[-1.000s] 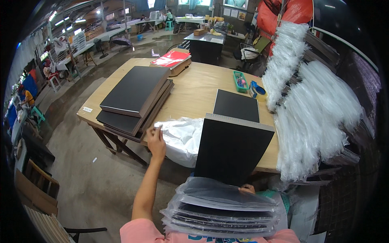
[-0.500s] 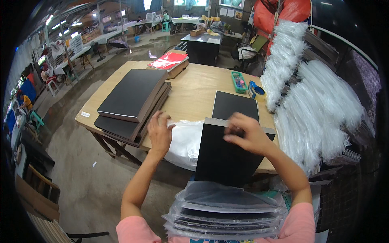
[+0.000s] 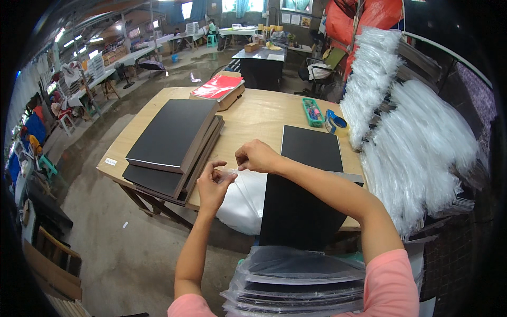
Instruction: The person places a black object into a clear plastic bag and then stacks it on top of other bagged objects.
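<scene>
A pile of clear plastic bags (image 3: 240, 208) lies at the table's near edge. My left hand (image 3: 212, 186) pinches the raised edge of the top bag. Beside it, my right hand (image 3: 257, 157) has its fingertips closed on the same edge, its forearm crossing above a black board (image 3: 296, 216). That board leans out over the near edge of the table, with a grey metal strip (image 3: 346, 177) lying across it, partly hidden by my arm. Another black board (image 3: 311, 145) lies flat just beyond. Close to my body are several black boards in clear plastic sleeves (image 3: 301, 282).
Thick stacked black boards (image 3: 171, 129) stand on the table (image 3: 253, 121) at left. Farther back are a red-topped stack (image 3: 219, 87), a green basket (image 3: 313, 112) and a tape dispenser (image 3: 336, 122). Bundled clear plastic (image 3: 422, 153) hangs along the right side. People sit at distant tables.
My right hand has moved left from the leaning board to the bags. Both hands now meet at the bag's edge, which is lifted. My view has shifted slightly.
</scene>
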### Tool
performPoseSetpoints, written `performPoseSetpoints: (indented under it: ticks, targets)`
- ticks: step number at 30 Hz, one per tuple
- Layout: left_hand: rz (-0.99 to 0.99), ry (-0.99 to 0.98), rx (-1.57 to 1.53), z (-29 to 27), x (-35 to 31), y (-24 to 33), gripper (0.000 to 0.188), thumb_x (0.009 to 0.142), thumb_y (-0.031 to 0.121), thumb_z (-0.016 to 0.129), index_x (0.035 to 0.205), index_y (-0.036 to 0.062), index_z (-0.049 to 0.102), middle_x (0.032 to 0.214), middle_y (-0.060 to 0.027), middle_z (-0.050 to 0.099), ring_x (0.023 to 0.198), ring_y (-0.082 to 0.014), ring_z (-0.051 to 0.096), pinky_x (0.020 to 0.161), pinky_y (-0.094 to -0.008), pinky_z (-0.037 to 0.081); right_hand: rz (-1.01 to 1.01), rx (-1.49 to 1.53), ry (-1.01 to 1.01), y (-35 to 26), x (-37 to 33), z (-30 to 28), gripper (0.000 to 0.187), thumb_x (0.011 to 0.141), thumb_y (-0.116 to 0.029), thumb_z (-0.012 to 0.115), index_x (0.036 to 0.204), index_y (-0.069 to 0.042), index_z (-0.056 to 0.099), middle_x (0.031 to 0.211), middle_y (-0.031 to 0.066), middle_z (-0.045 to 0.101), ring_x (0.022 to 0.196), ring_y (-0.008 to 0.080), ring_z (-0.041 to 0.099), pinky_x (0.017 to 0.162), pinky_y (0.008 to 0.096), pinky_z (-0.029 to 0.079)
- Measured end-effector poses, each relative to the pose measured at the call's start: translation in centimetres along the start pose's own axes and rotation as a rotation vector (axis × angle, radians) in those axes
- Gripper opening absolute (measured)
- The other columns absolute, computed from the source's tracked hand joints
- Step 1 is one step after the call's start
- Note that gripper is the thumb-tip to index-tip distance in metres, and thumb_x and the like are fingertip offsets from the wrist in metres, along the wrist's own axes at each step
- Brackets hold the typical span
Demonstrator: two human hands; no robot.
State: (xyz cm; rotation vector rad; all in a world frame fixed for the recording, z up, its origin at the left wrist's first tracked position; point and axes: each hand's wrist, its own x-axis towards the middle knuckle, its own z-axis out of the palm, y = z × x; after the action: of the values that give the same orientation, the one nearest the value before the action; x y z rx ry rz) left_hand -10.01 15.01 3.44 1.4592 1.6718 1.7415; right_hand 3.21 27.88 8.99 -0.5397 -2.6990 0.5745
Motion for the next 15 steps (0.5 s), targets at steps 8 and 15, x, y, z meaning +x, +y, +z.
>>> performPoseSetpoints:
  ticks: [8, 15]
  targets:
    - [-0.446, -0.370, -0.786, 1.3, 0.1, -8.4, 0.030, 0.081, 0.026, 0.070, 0.097, 0.0036, 0.060, 0.083, -0.0024, 0.059, 0.072, -0.0102, 0.054, 0.063, -0.0228, 0.044, -0.195, -0.322, 0.010, 0.0, 1.0, 0.0, 0.013, 0.071, -0.005, 0.061, 0.084, -0.006, 0.058, 0.080, 0.0098, 0.064, 0.081, 0.0312, 0.062, 0.068, 0.0419, 0.047]
    - [0.012, -1.725, -0.363, -6.0, -1.2, 5.1, 0.047, 0.094, 0.042, 0.049, 0.114, 0.0009, 0.059, 0.098, -0.0109, 0.065, 0.087, -0.0207, 0.062, 0.085, -0.0322, 0.046, -0.134, 0.535, -0.908, -7.1, -3.5, 1.1, 0.024, 0.091, -0.021, 0.055, 0.100, 0.001, 0.056, 0.085, 0.0151, 0.063, 0.078, 0.0242, 0.061, 0.071, 0.0389, 0.047]
